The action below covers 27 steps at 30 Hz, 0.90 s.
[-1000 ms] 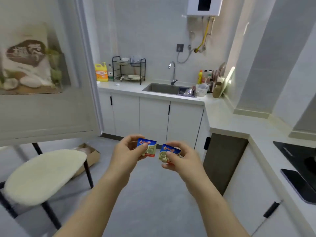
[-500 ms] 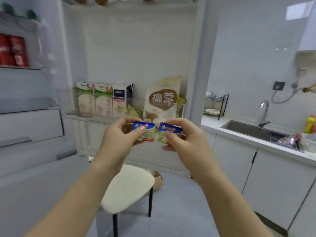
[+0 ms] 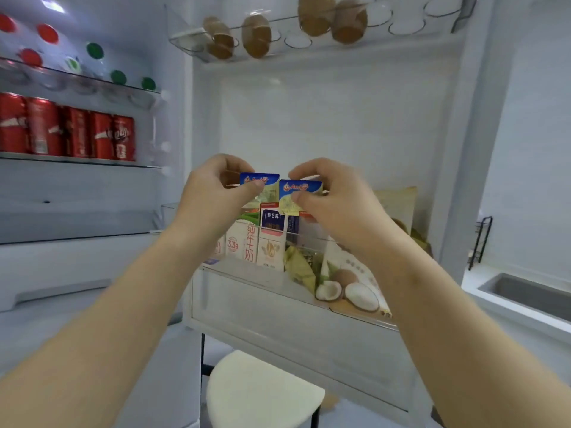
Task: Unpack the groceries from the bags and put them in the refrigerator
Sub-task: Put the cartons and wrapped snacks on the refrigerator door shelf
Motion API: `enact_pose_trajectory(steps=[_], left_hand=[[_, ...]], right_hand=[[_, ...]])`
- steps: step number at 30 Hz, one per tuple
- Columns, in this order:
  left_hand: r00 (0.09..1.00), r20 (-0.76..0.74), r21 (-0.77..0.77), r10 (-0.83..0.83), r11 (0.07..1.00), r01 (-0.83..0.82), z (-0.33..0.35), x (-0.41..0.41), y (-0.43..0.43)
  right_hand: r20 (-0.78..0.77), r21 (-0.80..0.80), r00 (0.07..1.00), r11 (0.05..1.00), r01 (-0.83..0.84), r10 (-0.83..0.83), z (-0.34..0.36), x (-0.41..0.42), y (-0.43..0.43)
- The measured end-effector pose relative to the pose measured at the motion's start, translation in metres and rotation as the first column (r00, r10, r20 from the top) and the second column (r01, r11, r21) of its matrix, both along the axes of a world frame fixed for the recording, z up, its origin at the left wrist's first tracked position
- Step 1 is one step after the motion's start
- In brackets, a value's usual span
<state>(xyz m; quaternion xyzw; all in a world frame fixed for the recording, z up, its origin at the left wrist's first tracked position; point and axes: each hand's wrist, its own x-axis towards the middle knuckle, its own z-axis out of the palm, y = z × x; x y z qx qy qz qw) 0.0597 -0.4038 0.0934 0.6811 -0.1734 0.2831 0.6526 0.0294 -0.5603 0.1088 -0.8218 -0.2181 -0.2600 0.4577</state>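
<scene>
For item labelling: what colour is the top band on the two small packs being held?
Blue: left pack, right pack; head view.

"Anchor" on left pack (image 3: 260, 181) and right pack (image 3: 296, 188); "3.3g" and "纯牛奶" on white carton (image 3: 244, 244); "特仑苏" on blue carton (image 3: 272, 220)

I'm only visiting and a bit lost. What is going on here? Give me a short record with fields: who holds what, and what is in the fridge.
left hand: pinches a blue-topped packet
right hand: pinches a second packet of the same kind
where: both in front of the open fridge door, above its door shelf
on door shelf: milk cartons, coconut bag
door top tray: brown eggs
inside fridge: red cans
below: white stool
</scene>
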Motion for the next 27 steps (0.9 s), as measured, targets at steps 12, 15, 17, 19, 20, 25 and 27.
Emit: enact_pose_trajectory(steps=[12, 15, 17, 19, 20, 25, 27], left_hand=[[0.966, -0.248, 0.645, -0.070, 0.732, 0.219, 0.015, 0.078, 0.044], [0.952, -0.296, 0.762, -0.083, 0.581, 0.288, 0.019, 0.096, 0.049], [0.945, -0.311, 0.800, -0.098, 0.509, 0.317, 0.020, 0.106, 0.051], [0.931, -0.342, 0.802, -0.130, 0.476, 0.361, 0.022, 0.116, 0.055], [0.918, -0.368, 0.795, -0.147, 0.463, 0.393, 0.022, 0.121, 0.057], [0.802, -0.556, 0.714, -0.219, 0.369, 0.595, 0.021, 0.133, 0.059], [0.770, -0.595, 0.697, -0.232, 0.329, 0.637, 0.022, 0.132, 0.058]], right_hand=[[-0.181, -0.270, 0.942, 0.935, 0.228, -0.282, -0.001, 0.053, 0.020], [-0.232, -0.284, 0.909, 0.918, 0.278, -0.347, -0.001, 0.061, 0.035], [-0.260, -0.336, 0.883, 0.894, 0.297, -0.391, -0.001, 0.065, 0.045], [-0.303, -0.358, 0.850, 0.878, 0.317, -0.431, -0.001, 0.067, 0.053], [-0.340, -0.352, 0.830, 0.878, 0.324, -0.443, -0.001, 0.066, 0.055], [-0.542, -0.284, 0.727, 0.906, 0.314, -0.422, -0.001, 0.066, 0.059], [-0.657, -0.229, 0.659, 0.929, 0.289, -0.367, 0.000, 0.066, 0.060]])
